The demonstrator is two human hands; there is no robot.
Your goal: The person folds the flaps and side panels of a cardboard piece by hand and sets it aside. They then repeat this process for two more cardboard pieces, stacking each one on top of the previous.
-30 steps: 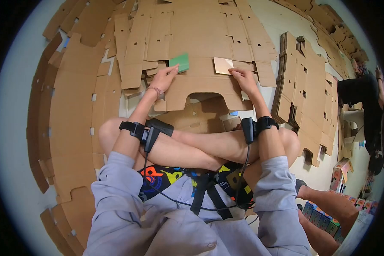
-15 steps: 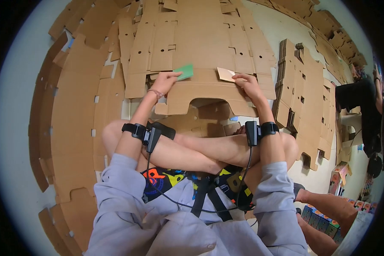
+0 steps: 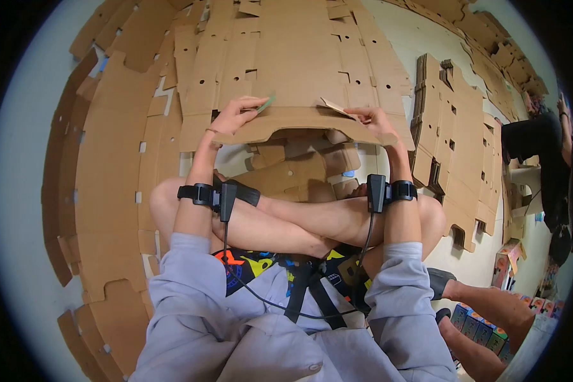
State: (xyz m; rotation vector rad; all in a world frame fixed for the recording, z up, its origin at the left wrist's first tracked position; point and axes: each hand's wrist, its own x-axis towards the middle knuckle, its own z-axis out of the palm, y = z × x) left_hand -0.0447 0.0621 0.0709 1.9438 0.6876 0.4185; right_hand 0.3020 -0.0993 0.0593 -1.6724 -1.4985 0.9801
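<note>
A seated person's two bare hands work well apart over a large brown cardboard sheet with slots and punched holes. The left hand pinches a small thin green card, tilted nearly edge-on above the left part of the sheet's near end. The right hand pinches a small thin pale tan card, tilted likewise above the right part of that end. Between the hands, the sheet's near flap, brown and notched along its edge, bows upward; whether the fingers also grip it cannot be told.

On the near side of the sheet, the person's bare crossed legs rest below black box-shaped devices strapped to both forearms, a thin black cable looping across a light grey shirt.

To the sheet's right stands a thick stack of cut brown cardboard on the pale floor; farther right, another person in dark trousers shows. Long brown cardboard pieces lie to the sheet's left.
</note>
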